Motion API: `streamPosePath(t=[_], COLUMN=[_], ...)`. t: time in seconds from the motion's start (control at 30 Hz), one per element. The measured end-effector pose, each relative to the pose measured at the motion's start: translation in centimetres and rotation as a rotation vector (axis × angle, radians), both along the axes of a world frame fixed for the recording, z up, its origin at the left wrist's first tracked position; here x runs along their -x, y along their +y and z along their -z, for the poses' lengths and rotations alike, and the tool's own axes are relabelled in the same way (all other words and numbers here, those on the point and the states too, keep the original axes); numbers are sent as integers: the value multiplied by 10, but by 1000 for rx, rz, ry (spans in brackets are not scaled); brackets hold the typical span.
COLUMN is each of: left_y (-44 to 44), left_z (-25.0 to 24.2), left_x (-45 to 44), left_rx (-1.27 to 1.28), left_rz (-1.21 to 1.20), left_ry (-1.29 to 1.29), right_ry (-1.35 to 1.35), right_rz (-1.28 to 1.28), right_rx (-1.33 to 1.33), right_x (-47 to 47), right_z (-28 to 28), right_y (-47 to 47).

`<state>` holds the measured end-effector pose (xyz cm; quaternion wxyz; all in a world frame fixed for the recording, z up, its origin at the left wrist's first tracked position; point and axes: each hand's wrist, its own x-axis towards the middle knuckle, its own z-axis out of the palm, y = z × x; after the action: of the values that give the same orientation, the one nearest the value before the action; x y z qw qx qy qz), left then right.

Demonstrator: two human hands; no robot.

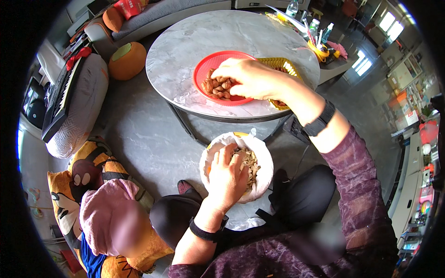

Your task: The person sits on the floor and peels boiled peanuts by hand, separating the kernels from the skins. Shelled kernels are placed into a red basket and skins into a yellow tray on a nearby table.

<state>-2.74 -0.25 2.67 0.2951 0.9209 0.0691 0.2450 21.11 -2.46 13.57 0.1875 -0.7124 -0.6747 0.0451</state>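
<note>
My right hand [252, 78] reaches over a red plastic basket [199, 74] on the round table. Its fingers are curled but apart, at the edge of a heap of unshelled peanuts [219, 88]; no nut shows between them. Partly hidden behind that forearm is a yellow woven basket [273, 62] with small reddish-brown kernels [281, 69] in it. Lower down, my left hand [227, 177] is over a bin with a white liner [266, 160]. Its fingers are spread, with nothing seen in them, above broken shells [252, 165] inside the bin.
The grey marble-look table [177, 45] stands before me on dark metal legs. Bottles [314, 26] and a yellow pen holder [318, 50] are beyond its right edge. At left are an electronic keyboard [64, 93] on a grey cushioned seat, an orange pouf [128, 60] and a plush tiger-like cushion [66, 212].
</note>
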Motion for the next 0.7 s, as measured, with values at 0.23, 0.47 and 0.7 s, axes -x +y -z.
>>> streamPosePath(t=[0.23, 0.47, 0.7], left_y=[2, 6, 6], left_z=[-3, -2, 1], left_x=[4, 3, 1], left_rx=[196, 159, 264], left_rz=[11, -17, -14], left_ry=[19, -13, -15], right_ry=[-134, -264, 244], right_rz=[-87, 16, 194], right_rx=[381, 286, 286], right_x=[-2, -20, -30], right_z=[8, 29, 30], right_y=[37, 32, 31])
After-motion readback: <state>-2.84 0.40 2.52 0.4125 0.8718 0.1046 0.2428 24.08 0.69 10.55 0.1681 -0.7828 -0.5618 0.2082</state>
